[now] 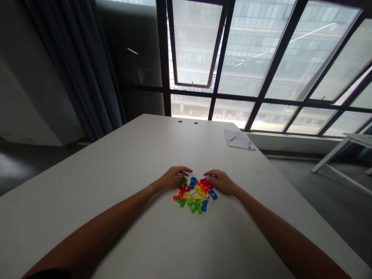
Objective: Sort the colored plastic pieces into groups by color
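Note:
A loose pile of small coloured plastic pieces (198, 197) lies on the white table (122, 170), in red, orange, yellow, green, blue and white. Around its far left side curves my left hand (173, 177), fingers apart and nearest to a green piece (183, 181). On the far right side, my right hand (220, 180) has its fingers stretched over or against a red piece (207, 183). Whether those fingertips touch the pieces is hard to make out. Along the pile's near edge lie a green piece with a square hole (192, 206) and a blue piece (204, 205).
Papers (238, 139) with a pen (249, 145) on them lie near the table's far right edge. Two dark round cable holes (188, 122) sit at the far edge. Windows (238, 50) stand beyond, a dark curtain (78, 69) at left, another white table (359, 140) at right.

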`<state>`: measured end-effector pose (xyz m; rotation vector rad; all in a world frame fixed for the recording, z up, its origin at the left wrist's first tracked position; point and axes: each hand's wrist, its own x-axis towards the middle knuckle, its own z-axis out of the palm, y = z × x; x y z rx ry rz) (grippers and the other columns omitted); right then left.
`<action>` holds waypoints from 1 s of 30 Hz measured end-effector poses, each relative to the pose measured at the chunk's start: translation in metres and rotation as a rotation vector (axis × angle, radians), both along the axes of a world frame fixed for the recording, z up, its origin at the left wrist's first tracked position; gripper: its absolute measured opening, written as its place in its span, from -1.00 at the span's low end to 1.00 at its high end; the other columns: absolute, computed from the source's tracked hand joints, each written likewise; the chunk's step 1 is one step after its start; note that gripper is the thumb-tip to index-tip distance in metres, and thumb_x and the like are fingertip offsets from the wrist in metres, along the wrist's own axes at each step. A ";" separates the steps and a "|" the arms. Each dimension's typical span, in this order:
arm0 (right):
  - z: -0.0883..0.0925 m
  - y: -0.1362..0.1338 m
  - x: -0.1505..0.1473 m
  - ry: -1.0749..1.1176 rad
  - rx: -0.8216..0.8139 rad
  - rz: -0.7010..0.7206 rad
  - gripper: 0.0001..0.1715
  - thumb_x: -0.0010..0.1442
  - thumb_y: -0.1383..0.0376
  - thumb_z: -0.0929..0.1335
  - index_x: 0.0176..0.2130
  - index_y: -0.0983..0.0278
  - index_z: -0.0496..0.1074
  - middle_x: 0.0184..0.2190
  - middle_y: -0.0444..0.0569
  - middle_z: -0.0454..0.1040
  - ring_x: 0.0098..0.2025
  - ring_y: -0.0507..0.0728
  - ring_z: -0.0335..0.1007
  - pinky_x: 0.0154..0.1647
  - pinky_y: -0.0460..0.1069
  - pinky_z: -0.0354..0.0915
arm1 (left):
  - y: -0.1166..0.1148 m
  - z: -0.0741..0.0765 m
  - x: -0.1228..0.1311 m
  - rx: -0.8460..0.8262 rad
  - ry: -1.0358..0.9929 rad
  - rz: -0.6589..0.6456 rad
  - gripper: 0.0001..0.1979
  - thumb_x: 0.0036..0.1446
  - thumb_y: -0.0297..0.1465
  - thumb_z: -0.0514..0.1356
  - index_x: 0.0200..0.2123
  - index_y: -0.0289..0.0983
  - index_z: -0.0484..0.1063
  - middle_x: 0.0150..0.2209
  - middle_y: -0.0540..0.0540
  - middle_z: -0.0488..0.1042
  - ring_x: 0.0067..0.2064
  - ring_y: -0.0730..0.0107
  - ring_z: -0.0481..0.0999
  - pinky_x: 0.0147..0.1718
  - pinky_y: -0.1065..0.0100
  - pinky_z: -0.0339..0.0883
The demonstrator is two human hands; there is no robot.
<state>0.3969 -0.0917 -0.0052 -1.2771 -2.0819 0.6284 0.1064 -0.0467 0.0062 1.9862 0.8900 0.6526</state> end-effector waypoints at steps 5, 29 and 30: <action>0.011 0.031 0.002 -0.055 -0.110 0.060 -0.79 0.20 0.28 0.43 -0.16 0.18 0.65 -0.16 -0.06 0.63 -0.12 0.19 0.54 -0.04 0.04 0.41 | 0.024 0.002 0.012 0.043 0.115 -0.087 -0.63 0.14 -0.36 0.18 0.01 -0.23 0.57 -0.05 -0.09 0.64 -0.12 0.28 0.62 -0.10 0.32 0.47; 0.004 0.043 0.004 0.095 -0.192 0.144 -0.55 0.00 0.44 0.30 -0.14 0.25 0.61 -0.15 -0.04 0.60 -0.08 0.17 0.52 -0.03 0.01 0.40 | 0.049 -0.005 0.011 0.577 0.453 0.460 -0.62 0.30 -0.05 0.16 0.03 -0.10 0.54 -0.11 -0.06 0.57 -0.18 0.26 0.55 -0.27 0.36 0.29; 0.009 0.042 0.007 0.069 -0.216 0.195 -0.53 0.00 0.44 0.31 -0.12 0.24 0.62 -0.10 -0.04 0.60 -0.03 0.18 0.50 0.03 0.03 0.39 | 0.055 -0.004 0.006 0.562 0.479 0.511 -0.62 0.31 -0.05 0.16 0.04 -0.10 0.54 -0.11 -0.07 0.57 -0.17 0.25 0.55 -0.27 0.36 0.29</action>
